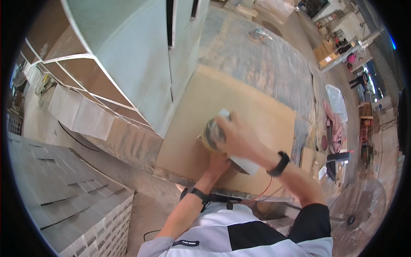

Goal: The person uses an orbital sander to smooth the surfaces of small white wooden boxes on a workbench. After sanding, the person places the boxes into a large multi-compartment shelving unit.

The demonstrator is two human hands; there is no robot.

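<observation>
My right hand (240,136) grips a round power sander (212,133) and presses it against a small pale rectangular panel (245,164) on a large tan board (239,103). The sander's disc looks blurred. My left hand (217,162) lies just below it, resting on the board against the panel's near edge; what it grasps is hidden under the right hand. An orange cord (264,191) runs from under the panel toward me. Both wrists wear black bands.
A tall pale-green cabinet (137,55) with open shelves stands at the left of the board. Stacks of grey panels (68,192) lie at lower left. A floor fan (359,210) sits at lower right. Dusty concrete floor stretches beyond, with clutter at far right.
</observation>
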